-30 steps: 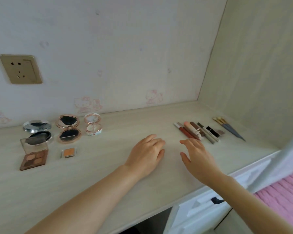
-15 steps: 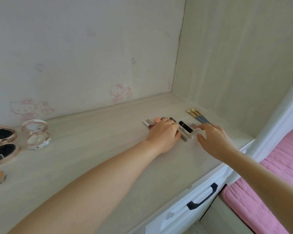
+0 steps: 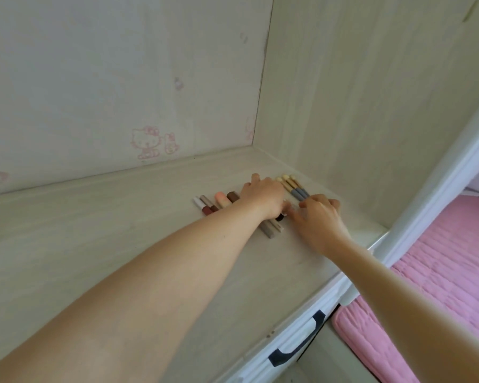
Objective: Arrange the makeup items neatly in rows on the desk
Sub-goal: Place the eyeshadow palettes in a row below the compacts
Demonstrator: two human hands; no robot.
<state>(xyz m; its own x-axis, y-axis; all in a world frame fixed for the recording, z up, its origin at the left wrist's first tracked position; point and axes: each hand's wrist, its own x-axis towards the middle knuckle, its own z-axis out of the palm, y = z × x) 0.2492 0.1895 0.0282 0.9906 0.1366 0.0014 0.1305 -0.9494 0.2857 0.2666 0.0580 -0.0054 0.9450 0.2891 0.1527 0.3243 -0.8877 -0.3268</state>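
- The left hand [image 3: 263, 196] lies knuckles-up across the middle of the row of makeup sticks [image 3: 217, 203], its fingers curled down over the pieces beneath it; which piece the grip has, if any, is hidden under the palm, so I cannot tell how firmly it is closed.
- The right hand [image 3: 317, 217] sits just beside the left, palm down, its fingertips [image 3: 304, 204] bent onto the bench [image 3: 122, 222] at the handle ends of the brushes [image 3: 291, 186]; whether that grip pinches a brush or only touches it cannot be told.
- Both forearms reach long and low over the bench towards the back corner, the left one crossing above the near ends of the sticks.
- The sticks lie side by side: four caps show to the far-left side of the left grip, and two grey ends [image 3: 271, 230] stick out beneath the wrist on the near side. The brushes lie beyond the right grip, heads towards the side wall [image 3: 371, 106].
- A small dark-capped piece [image 3: 280, 217] shows in the gap between the two grips.
- Risk, as I judge it: round sticks roll, so a sideways drag by the left wrist could fan out the pieces already lined up.
- With two hands crowded together, lifting one piece could knock its neighbour askew or nudge the brushes against the wall.
- Anything pushed towards the near side could roll to the bench edge and fall towards the pink bed [image 3: 440, 272].
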